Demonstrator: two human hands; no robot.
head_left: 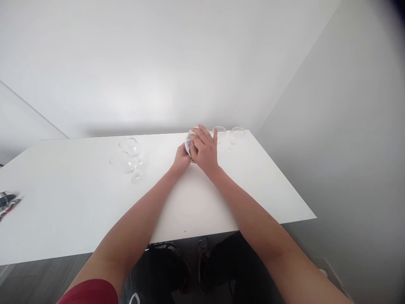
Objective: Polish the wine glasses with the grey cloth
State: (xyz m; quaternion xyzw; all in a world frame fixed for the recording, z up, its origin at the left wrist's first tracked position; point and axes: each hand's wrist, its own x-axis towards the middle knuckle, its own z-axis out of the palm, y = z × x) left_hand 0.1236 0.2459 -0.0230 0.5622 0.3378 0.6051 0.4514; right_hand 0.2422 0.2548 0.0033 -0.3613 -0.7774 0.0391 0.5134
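Note:
Both my hands meet near the far edge of the white table (79, 211). My left hand (181, 159) is closed low on a clear stemmed glass (190, 141), gripping it from below. My right hand (205, 150) lies over the glass's bowl with fingers curved around it; a pale cloth may be between hand and glass, but I cannot tell. Just to the right stand two more clear glasses (219, 134) (237, 135), upright by the wall.
Two clear stemmed glasses (129, 146) (122, 163) stand on the table's left-middle part. A dark object (8, 202) lies at the table's left edge. White walls close the back and right. My legs and shoes (177, 266) show below the front edge.

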